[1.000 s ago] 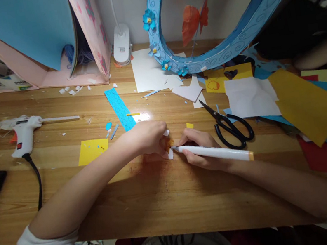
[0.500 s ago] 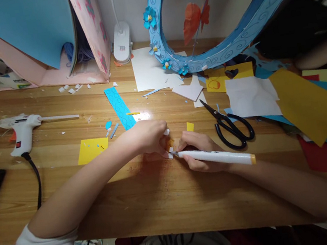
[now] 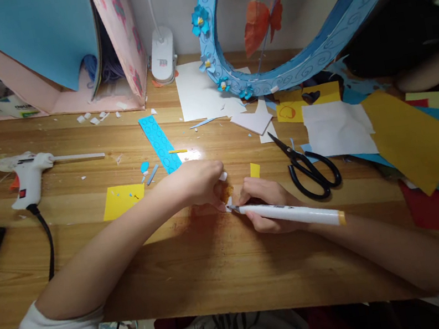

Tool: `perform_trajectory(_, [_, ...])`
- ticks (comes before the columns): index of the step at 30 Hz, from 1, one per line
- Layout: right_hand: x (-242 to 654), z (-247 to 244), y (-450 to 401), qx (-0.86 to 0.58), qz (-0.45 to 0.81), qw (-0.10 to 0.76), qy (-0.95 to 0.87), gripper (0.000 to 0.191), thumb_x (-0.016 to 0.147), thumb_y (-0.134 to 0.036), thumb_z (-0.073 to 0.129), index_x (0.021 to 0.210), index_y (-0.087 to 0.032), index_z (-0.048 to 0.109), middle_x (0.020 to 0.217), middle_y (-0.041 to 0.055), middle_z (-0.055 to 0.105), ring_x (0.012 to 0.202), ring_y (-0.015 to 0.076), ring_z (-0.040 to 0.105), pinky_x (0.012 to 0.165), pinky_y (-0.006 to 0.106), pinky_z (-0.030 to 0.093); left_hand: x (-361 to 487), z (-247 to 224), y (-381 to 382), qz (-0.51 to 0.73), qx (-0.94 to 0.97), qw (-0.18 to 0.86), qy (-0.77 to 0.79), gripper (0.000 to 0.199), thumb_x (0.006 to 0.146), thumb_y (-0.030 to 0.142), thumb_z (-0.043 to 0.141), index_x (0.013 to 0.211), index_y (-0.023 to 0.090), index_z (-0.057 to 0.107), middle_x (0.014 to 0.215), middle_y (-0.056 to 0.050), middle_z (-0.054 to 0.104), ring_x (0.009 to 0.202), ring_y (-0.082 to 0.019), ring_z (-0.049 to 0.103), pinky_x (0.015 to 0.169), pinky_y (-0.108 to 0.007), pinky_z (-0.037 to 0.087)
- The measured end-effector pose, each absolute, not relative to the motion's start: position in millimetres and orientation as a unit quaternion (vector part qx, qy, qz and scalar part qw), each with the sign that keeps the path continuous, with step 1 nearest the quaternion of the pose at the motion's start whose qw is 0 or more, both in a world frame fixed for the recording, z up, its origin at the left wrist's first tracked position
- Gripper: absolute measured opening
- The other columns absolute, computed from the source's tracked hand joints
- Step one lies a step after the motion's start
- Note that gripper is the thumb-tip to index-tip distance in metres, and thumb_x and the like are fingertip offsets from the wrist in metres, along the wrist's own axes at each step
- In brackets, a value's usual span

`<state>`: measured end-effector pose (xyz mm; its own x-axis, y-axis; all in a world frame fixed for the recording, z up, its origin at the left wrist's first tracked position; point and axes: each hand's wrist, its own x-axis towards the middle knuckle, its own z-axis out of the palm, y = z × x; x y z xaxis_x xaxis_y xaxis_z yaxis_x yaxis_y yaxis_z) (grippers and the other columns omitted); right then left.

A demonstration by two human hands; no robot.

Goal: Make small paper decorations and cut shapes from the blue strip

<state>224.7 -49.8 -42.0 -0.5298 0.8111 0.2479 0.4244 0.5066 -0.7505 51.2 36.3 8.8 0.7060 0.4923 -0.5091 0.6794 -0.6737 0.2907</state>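
Note:
In my right hand (image 3: 270,201) is a white marker (image 3: 295,212) with an orange end, gripped like a pen. Its tip meets a small orange-and-white paper piece (image 3: 228,192) in front of my left hand. My left hand (image 3: 203,184) is closed, thumb and fingers pinching that piece against the table; part of it is hidden under the fingers. Just past the right hand lies a small yellow paper slip (image 3: 254,170). A blue strip with drawn circles (image 3: 159,141) runs out from behind my left hand.
A glue gun (image 3: 27,174) lies at left, its cord trailing off the front. Black-handled scissors (image 3: 308,169) rest to the right, beside stacked coloured paper (image 3: 417,137). A blue ring frame (image 3: 207,43) stands at the back, near a pink shelf box (image 3: 126,45). Yellow paper (image 3: 123,200) lies at left.
The marker has tilted slightly, its rear end a little lower. Both hands stay almost where they were, and the view has shifted very slightly.

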Motion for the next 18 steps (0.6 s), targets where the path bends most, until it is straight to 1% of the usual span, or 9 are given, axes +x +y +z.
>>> perform_trajectory(4, [226.3, -43.2, -49.1, -0.426, 0.318, 0.314, -0.787, 0.004, 0.071, -0.018, 0.049, 0.072, -0.021, 0.046, 0.065, -0.0007, 0.053, 0.057, 0.0141, 0.047, 0.054, 0.026, 0.036, 51.3, 9.2, 36.4, -0.198, 0.891, 0.237, 0.331, 0.047, 0.063, 0.052, 0.069, 0.093, 0.016, 0.059, 0.090, -0.007, 0.068, 0.081, -0.022, 0.063, 0.057, -0.025, 0.037])
perform_trajectory(8, [227.8, -44.1, -48.4, -0.454, 0.314, 0.331, -0.765, 0.005, 0.072, -0.021, 0.049, 0.070, -0.021, 0.045, 0.061, -0.0016, 0.050, 0.055, 0.0141, 0.046, 0.053, 0.027, 0.035, 51.3, 9.0, 36.5, -0.198, 0.891, 0.239, 0.332, 0.046, 0.063, 0.050, 0.069, 0.093, 0.016, 0.059, 0.090, -0.007, 0.068, 0.080, -0.022, 0.063, 0.056, -0.025, 0.036])
perform_trajectory(14, [226.3, -43.7, -49.8, -0.375, 0.333, 0.307, -0.809, 0.007, 0.068, -0.016, 0.049, 0.073, -0.020, 0.049, 0.067, 0.0000, 0.052, 0.058, 0.0137, 0.047, 0.053, 0.026, 0.037, 50.8, 7.0, 36.8, -0.197, 0.894, 0.236, 0.328, 0.046, 0.063, 0.050, 0.069, 0.093, 0.015, 0.059, 0.089, -0.008, 0.068, 0.080, -0.022, 0.062, 0.055, -0.025, 0.035])
perform_trajectory(18, [226.1, -42.5, -48.5, -0.394, 0.331, 0.320, -0.796, 0.004, 0.070, -0.017, 0.049, 0.071, -0.020, 0.047, 0.064, -0.0007, 0.051, 0.056, 0.0134, 0.046, 0.053, 0.026, 0.035, 51.0, 7.5, 37.0, -0.198, 0.894, 0.238, 0.325, 0.048, 0.064, 0.052, 0.067, 0.093, 0.015, 0.059, 0.090, -0.008, 0.068, 0.080, -0.022, 0.062, 0.055, -0.026, 0.036])
